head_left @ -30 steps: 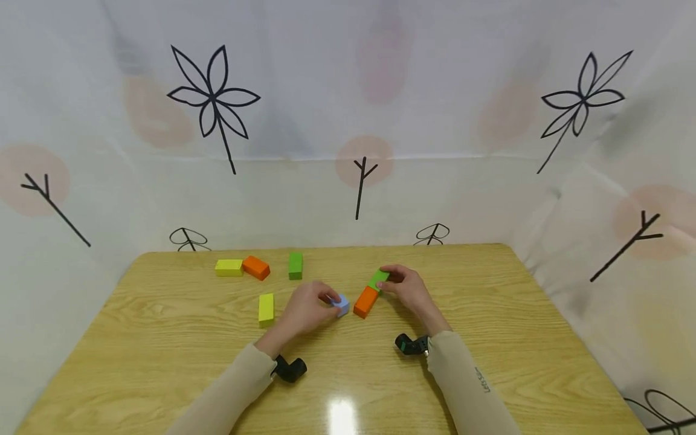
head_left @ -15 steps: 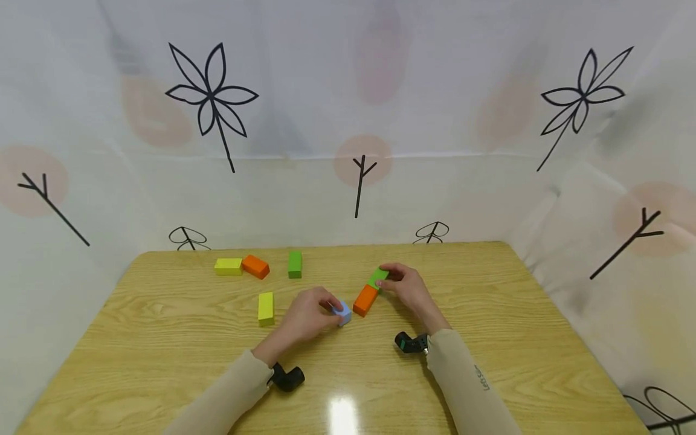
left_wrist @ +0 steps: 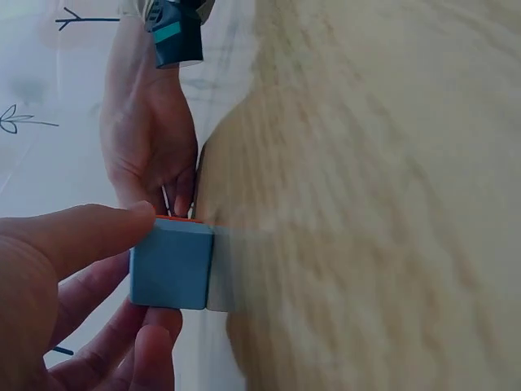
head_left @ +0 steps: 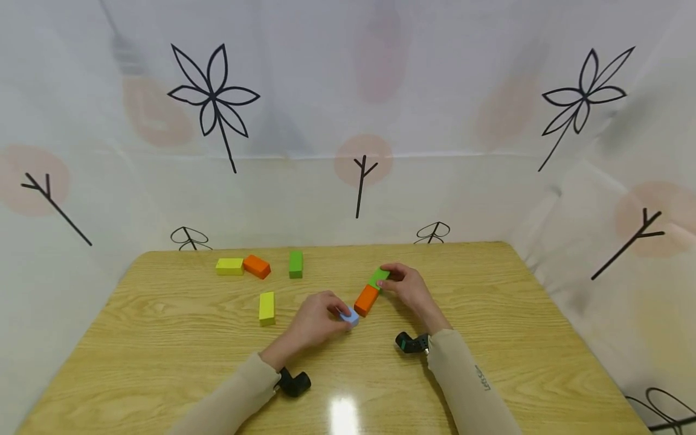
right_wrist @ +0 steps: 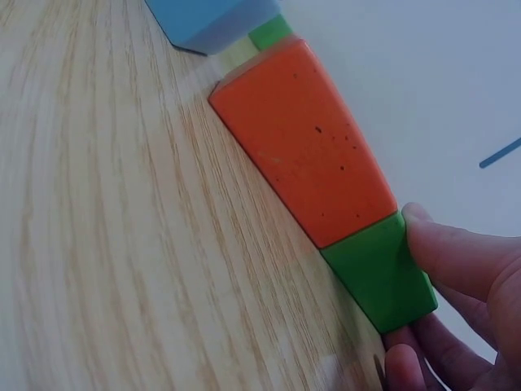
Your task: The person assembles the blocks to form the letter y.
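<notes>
My left hand [head_left: 318,317] pinches a light blue block [head_left: 352,317] between thumb and fingers, close to the near end of an orange block [head_left: 366,299]. In the left wrist view, the blue block [left_wrist: 171,265] shows a square face at the tabletop, with a thin orange edge behind it. My right hand [head_left: 410,289] grips a green block [head_left: 377,277], which touches the far end of the orange block. Seen from the right wrist, the orange [right_wrist: 309,147] and green [right_wrist: 383,273] blocks lie end to end in one line; the blue block stands apart from them by a small gap.
On the left of the wooden table [head_left: 163,350] lie a yellow block [head_left: 230,266] and an orange block [head_left: 257,266], corner to corner. Another green block [head_left: 295,264] and a yellow block [head_left: 266,309] lie apart. A patterned curtain [head_left: 304,199] rises behind the table.
My left hand has moved the blue block right and slightly nearer to me, round to the orange block's near end. The right hand and its green block have stayed put.
</notes>
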{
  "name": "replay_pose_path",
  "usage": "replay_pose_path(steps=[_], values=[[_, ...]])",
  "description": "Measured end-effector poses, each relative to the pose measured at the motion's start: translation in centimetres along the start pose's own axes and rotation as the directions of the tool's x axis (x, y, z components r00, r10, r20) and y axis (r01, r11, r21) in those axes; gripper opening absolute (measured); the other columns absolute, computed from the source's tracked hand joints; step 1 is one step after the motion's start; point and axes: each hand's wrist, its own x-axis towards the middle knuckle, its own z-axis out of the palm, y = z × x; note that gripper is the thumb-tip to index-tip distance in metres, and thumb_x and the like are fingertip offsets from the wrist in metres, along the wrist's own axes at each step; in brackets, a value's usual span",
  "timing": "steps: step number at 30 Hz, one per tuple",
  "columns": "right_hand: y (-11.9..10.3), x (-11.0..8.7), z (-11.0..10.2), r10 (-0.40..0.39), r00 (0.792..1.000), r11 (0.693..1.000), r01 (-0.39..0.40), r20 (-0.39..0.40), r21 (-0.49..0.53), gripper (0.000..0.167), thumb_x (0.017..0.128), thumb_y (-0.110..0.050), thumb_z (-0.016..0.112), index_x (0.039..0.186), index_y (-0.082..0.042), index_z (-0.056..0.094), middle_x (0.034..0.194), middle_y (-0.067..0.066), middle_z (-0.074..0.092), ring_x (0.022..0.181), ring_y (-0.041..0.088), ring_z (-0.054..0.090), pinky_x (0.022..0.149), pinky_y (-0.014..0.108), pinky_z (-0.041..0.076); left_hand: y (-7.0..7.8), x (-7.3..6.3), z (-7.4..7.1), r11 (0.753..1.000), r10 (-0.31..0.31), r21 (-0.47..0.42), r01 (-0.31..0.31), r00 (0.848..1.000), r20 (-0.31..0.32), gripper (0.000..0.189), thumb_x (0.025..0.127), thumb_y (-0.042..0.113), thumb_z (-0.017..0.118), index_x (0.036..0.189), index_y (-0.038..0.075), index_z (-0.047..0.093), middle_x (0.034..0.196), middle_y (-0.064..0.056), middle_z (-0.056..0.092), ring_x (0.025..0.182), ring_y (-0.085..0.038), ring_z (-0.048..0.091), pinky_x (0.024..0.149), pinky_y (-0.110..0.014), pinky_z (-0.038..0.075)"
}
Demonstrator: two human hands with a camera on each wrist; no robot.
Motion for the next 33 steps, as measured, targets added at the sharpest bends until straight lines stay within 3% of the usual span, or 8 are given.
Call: replay_pose_path(steps=[13, 27, 33], values=[[-0.08, 0.07, 0.15, 0.008, 1.000, 1.000, -0.009, 0.005, 0.007, 0.042, 0.090, -0.009, 0.074, 0.130, -0.004, 0.063, 0.122, 0.016, 0.062, 0.110, 0.028, 0.058, 0.090, 0.036, 0.049, 0.36, 0.59, 0.62, 0.999, -0.050, -0.019, 0.050, 0.999, -0.019, 0.014, 0.078, 0.023, 0.087, 0.085, 0.019, 0.075, 0.086, 0.009, 0.060, 0.077, -0.008, 0.062, 0.069, -0.026, 0.053], [0.02, 0.11, -0.12, 0.003, 1.000, 1.000, -0.003, 0.006, -0.005, 0.043, 0.090, -0.010, 0.074, 0.131, -0.003, 0.063, 0.125, 0.016, 0.062, 0.111, 0.029, 0.057, 0.094, 0.039, 0.047, 0.46, 0.81, 0.84, 0.999, -0.051, 0.000, 0.051, 0.998, -0.019, 0.015, 0.079, 0.025, 0.087, 0.086, 0.019, 0.075, 0.085, 0.010, 0.059, 0.077, -0.006, 0.062, 0.069, -0.025, 0.052], [0.14, 0.19, 0.04, 0.006, 1.000, 1.000, -0.006, 0.012, 0.005, 0.042, 0.091, -0.010, 0.074, 0.131, -0.004, 0.063, 0.124, 0.017, 0.062, 0.110, 0.028, 0.057, 0.090, 0.035, 0.048, 0.60, 0.82, 0.82, 0.998, -0.061, 0.001, 0.061, 0.998, -0.024, 0.016, 0.078, 0.024, 0.087, 0.085, 0.018, 0.074, 0.085, 0.009, 0.059, 0.076, -0.007, 0.062, 0.069, -0.025, 0.052]])
